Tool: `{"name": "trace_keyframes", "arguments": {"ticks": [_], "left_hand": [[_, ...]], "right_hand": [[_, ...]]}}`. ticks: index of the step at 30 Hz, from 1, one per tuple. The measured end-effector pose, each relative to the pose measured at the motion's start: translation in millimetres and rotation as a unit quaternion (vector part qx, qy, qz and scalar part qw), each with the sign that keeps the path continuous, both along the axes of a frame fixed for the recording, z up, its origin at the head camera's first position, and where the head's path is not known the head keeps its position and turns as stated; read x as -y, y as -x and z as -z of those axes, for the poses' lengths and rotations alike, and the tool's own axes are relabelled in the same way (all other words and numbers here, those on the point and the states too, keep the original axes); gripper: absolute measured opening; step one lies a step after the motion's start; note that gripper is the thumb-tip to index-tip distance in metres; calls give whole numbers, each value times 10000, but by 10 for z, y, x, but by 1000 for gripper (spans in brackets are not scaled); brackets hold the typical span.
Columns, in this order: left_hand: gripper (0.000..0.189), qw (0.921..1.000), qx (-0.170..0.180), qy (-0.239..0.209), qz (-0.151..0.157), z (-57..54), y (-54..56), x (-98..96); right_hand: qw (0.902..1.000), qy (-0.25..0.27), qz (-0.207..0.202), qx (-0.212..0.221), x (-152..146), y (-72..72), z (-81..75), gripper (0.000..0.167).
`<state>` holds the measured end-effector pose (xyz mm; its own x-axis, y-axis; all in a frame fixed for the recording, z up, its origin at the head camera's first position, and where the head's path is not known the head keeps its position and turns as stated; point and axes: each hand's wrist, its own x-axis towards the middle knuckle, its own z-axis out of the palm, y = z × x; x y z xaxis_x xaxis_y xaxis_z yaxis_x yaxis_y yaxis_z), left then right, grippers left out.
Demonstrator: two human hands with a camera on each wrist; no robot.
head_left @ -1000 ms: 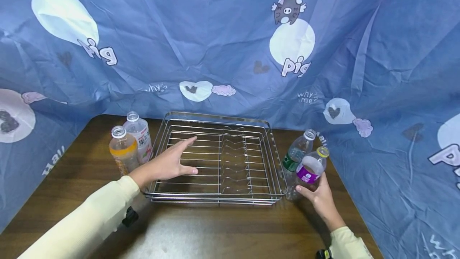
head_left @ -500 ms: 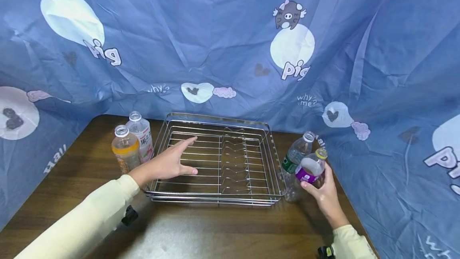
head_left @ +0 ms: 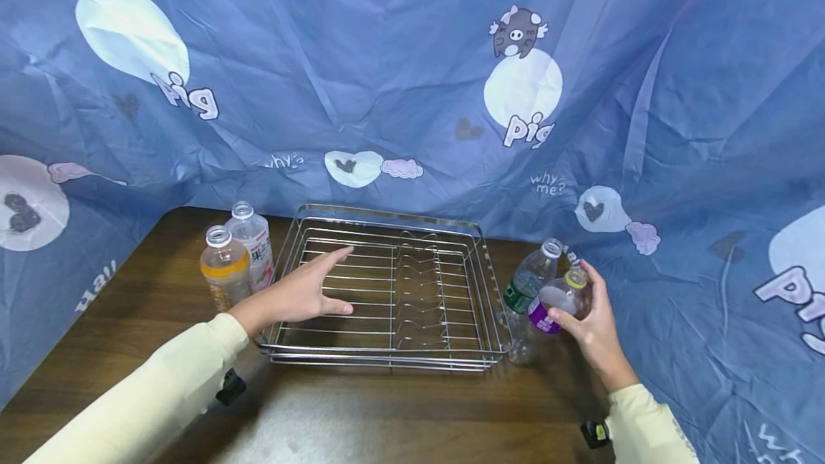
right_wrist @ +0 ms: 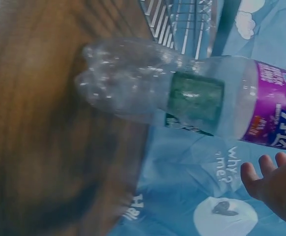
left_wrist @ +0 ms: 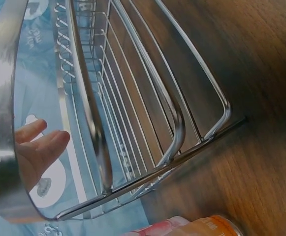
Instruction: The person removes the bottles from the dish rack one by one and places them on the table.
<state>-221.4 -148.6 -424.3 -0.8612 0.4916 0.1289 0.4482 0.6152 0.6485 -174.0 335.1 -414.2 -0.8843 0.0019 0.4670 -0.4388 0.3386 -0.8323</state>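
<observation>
A clear bottle with a purple label (head_left: 546, 315) and yellow neck ring stands at the right of the table. My right hand (head_left: 598, 335) is beside its upper part, index finger extended past the neck, thumb overlapping the label. In the right wrist view, several fingertips (right_wrist: 249, 174) show apart from the bottle. Close behind it stands a clear bottle with a green label (head_left: 518, 297). My left hand (head_left: 296, 298) reaches over the left side of a wire rack (head_left: 387, 361), fingers straight and thumb spread, holding nothing.
At the rack's left stand a bottle with an orange band (head_left: 225, 269) and a bottle with a white and pink label (head_left: 259, 255). They are close to the left forearm. A blue printed curtain (head_left: 412, 92) hangs behind the wooden table (head_left: 387, 417).
My right hand has moved slightly up and right, and its fingers have spread from around the purple-labelled bottle's body. The left hand keeps its place over the rack.
</observation>
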Motion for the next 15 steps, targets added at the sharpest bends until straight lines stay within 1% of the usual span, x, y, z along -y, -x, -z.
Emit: {"name": "trace_keyframes", "arguments": {"ticks": [4,10,15], "left_hand": [[107,10000,-49,7,9,-2,5,11],[107,10000,-13,65,-15,-7,4,33],[108,9999,16,110,-61,-24,2,34]], "right_hand": [[10000,8,-26,-66,18,42,-93,94],[9987,-436,45,-261,9,108,-236,94],[9959,-839,198,-286,-22,131,-377,96]]}}
